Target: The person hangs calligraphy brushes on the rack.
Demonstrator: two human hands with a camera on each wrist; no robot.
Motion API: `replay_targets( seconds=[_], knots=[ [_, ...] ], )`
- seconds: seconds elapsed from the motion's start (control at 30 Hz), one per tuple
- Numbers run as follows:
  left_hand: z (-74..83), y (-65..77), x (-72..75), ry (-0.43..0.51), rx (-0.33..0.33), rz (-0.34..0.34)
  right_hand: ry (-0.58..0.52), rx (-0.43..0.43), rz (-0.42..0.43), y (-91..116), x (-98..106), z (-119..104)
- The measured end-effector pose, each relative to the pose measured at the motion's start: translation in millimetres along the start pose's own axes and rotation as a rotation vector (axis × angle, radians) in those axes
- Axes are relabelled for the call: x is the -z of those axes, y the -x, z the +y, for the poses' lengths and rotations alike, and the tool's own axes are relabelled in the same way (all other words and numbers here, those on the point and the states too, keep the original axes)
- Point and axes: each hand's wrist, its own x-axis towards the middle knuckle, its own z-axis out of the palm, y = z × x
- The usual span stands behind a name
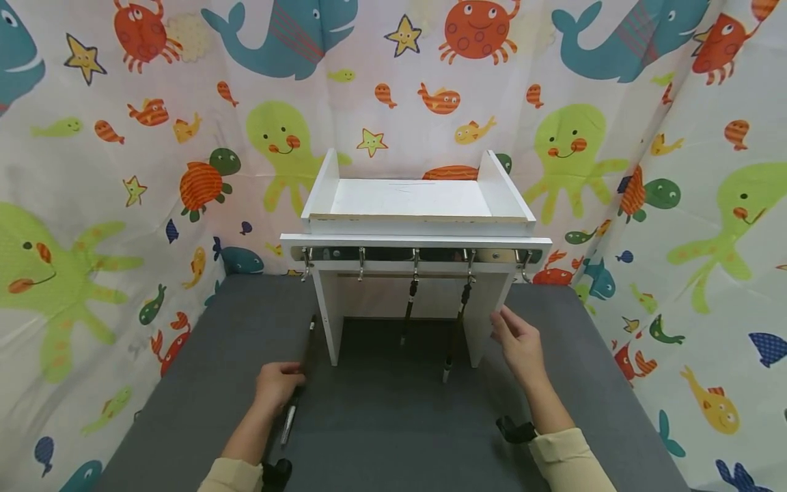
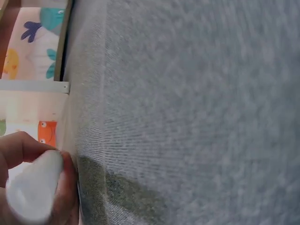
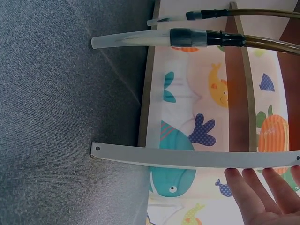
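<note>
A white shelf rack [image 1: 418,242] has a row of metal hooks [image 1: 361,263] along its front. Two capped calligraphy brushes hang from the hooks, a thicker brush [image 3: 192,37] and a thinner brush [image 3: 206,15], both with tips downward. My left hand [image 1: 278,388] pinches a third long, slim brush [image 1: 287,424] left of the rack, low over the grey surface. Its whitish cap [image 2: 40,185] shows between thumb and fingers in the left wrist view. My right hand [image 1: 519,342] is at the rack's right side panel [image 3: 197,157], nearly straight fingertips against it.
The rack stands on a grey cloth-covered table [image 1: 393,424]. Behind and on both sides hangs a curtain [image 1: 381,55] printed with sea animals. An upper tray [image 1: 406,198] with raised sides tops the rack. Dark wrist straps [image 1: 515,430] sit by the sleeves.
</note>
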Motion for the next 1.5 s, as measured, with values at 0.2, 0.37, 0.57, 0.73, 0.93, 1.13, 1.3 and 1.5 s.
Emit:
replay_targets(
  seconds=[0.2, 0.37, 0.57, 0.73, 0.93, 1.13, 1.3, 1.5],
  knots=[
    [-1.5, 1.6, 4.7, 0.150, 0.042, -0.085, -0.021, -0.044, -0.018, 1.7, 2.9, -12.0],
    [-1.5, 4.8, 8.9, 0.270, 0.065, -0.165, -0.018, -0.064, -0.040, 7.6, 4.1, -31.1],
    [5.8, 7.7, 16.1, 0.487, 0.063, -0.233, -0.009, -0.076, -0.051, 7.6, 3.2, -20.7],
    [13.1, 10.7, 22.1, 0.594, 0.035, -0.284, -0.005, -0.064, -0.035, 4.0, 0.3, -2.0],
    [21.6, 18.2, 26.3, 0.564, -0.024, -0.305, 0.006, -0.025, -0.003, 1.3, -1.7, 2.2],
    [31.8, 31.0, 30.4, 0.598, -0.081, -0.249, -0.014, -0.013, -0.002, -0.3, -2.3, 1.3],
    [37.2, 41.9, 31.4, 0.572, -0.191, -0.157, -0.016, -0.014, -0.001, 0.3, -2.0, 1.8],
    [46.7, 52.7, 28.3, 0.533, -0.389, -0.008, -0.015, -0.022, 0.002, 2.1, 0.5, 3.5]
  ],
)
